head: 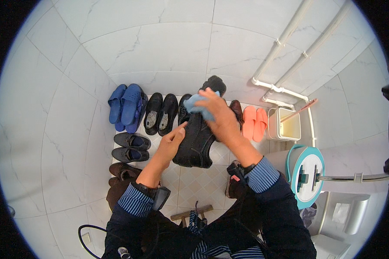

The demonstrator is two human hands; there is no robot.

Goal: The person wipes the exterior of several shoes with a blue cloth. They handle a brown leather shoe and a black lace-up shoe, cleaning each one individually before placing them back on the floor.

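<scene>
A black shoe [196, 142] with pale stitching is held up in front of me. My left hand [171, 142] is at its left side, thumb and finger against it; how the other fingers hold it is hidden. In my right hand [222, 118] is a crumpled light-blue cloth [197, 105], pressed over the upper part of the shoe. Just beyond the cloth a dark, fuzzy rounded item [215, 84] shows; I cannot tell whether it belongs to the shoe.
Blue slippers [131, 105], black shoes [168, 113], dark red shoes and pink slippers [249, 123] line the wall. Grey shoes [131, 152] and brown shoes [124, 171] are at the left. A white bucket [290, 124] and a teal-rimmed mop bucket [311, 197] stand to the right.
</scene>
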